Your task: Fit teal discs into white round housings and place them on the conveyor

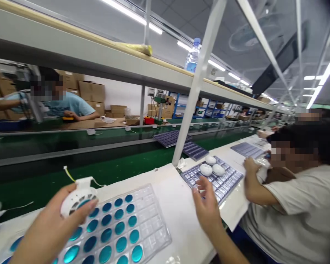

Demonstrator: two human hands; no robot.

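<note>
Gripped in my left hand (pixel 53 220) is a round white plastic part (pixel 78 198) with dark slots, a blue disc in its middle and a short wire with a connector at the top. Below it lies a clear plastic tray (pixel 156 220) with rows of blue round discs (pixel 106 220); its right-hand compartments hold none. My right hand (pixel 206 205) is raised near the front edge of a second tray (pixel 228 183), fingers apart and slightly curled, holding nothing visible. Several white round parts (pixel 218 169) sit on that second tray.
A white post (pixel 194 95) rises beyond the worktable to a shelf bearing a bottle (pixel 193 57). Dark trays (pixel 195 150) lie on the green conveyor (pixel 143 157). A person in a light shirt (pixel 299 205) sits at the right; another (pixel 71 104) works across the conveyor.
</note>
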